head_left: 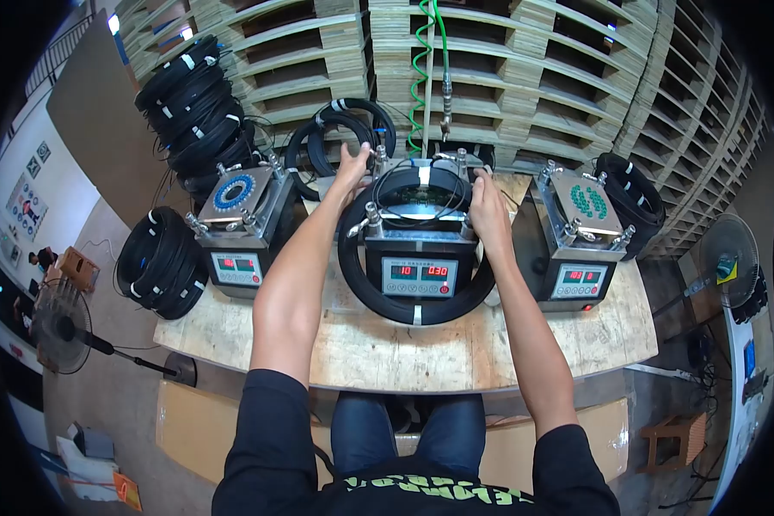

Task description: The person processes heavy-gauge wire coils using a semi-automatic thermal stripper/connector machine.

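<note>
A coil of black cable (417,315), bound with white tape, stands on edge around the front of the middle machine (426,234). Its display glows red inside the ring. My left hand (353,169) is at the machine's back left corner, beside a metal post, with its fingers apart. My right hand (488,211) has its fingers curled at the upper right of the coil; the exact contact is partly hidden. Loose thin cable ends hang across the machine's top.
Similar machines stand at left (234,202) and right (580,211), with blue and green pieces on top. Cable coils are stacked at the left (198,120) and lie behind the right machine (632,202). A green air hose (443,52) hangs before wooden pallets (525,77).
</note>
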Demonstrator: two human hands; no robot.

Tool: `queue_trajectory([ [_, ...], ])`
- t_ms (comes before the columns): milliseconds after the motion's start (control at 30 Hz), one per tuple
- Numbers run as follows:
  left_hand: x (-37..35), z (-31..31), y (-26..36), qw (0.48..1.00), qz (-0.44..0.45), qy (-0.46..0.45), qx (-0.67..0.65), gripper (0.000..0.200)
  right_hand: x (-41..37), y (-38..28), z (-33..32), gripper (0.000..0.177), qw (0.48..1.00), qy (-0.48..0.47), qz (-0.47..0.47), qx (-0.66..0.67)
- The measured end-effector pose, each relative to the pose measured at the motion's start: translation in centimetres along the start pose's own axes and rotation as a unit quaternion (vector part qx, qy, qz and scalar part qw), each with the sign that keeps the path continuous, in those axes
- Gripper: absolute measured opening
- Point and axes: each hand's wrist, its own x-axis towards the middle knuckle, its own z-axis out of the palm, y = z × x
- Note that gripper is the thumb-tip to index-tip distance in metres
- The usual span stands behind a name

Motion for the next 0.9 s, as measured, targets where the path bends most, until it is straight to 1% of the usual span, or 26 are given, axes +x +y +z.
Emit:
queue_trajectory([
  [33,2.6,-0.3,-1.5,0.998,-0.019,0.0,-0.055,0.097,0.0,-0.2,-0.1,0.045,1.0,0.002,-0.003,0.002],
  [100,7.3,-0.4,-4.3,0.987,-0.085,0.038,-0.135,0.078,-0.1,-0.5,-0.4,0.045,1.0,0.004,-0.005,0.006],
  [167,8.2,-0.3,-4.5,0.978,-0.08,-0.027,-0.19,0.055,-0.1,-0.7,-0.5,0.045,1.0,0.001,-0.004,0.013],
  [200,8.3,-0.2,-4.6,0.971,-0.079,-0.059,-0.219,0.047,0.0,-0.8,-0.6,0.045,1.0,-0.001,-0.004,0.017],
  [267,8.6,0.5,-4.6,0.965,-0.099,-0.013,-0.242,0.032,-0.2,-1.0,-0.7,0.046,1.0,0.001,-0.004,0.022],
  [333,7.8,1.3,-3.3,0.962,-0.125,0.036,-0.241,0.032,-0.3,-1.3,-1.0,0.046,1.0,-0.011,0.006,0.019],
  [433,5.9,1.6,-2.1,0.973,-0.089,0.041,-0.207,0.029,-0.3,-2.1,-1.5,0.045,0.999,-0.036,0.032,0.016],
  [533,7.1,0.7,-3.6,0.927,-0.147,0.081,-0.335,0.026,-0.4,-2.3,-1.6,0.045,0.998,-0.039,0.039,0.011],
  [633,5.9,0.2,-4.1,0.951,-0.066,-0.048,-0.299,0.025,-0.4,-2.0,-1.2,0.045,0.999,-0.028,0.035,0.002],
  [667,5.3,0.6,-3.9,0.951,-0.058,-0.022,-0.304,0.022,-0.4,-2.0,-1.2,0.045,0.999,-0.025,0.032,0.005],
  [767,5.2,0.9,-3.5,0.966,-0.054,0.032,-0.253,0.021,-0.4,-2.4,-1.4,0.045,0.999,-0.03,0.036,0.003],
  [800,5.8,1.2,-3.6,0.964,-0.035,0.05,-0.257,0.021,-0.5,-2.5,-1.5,0.045,0.999,-0.032,0.041,0.001],
  [900,7.2,1.4,-3.6,0.976,0.002,0.056,-0.209,0.022,-0.5,-2.3,-1.5,0.044,0.999,-0.031,0.032,-0.011],
])
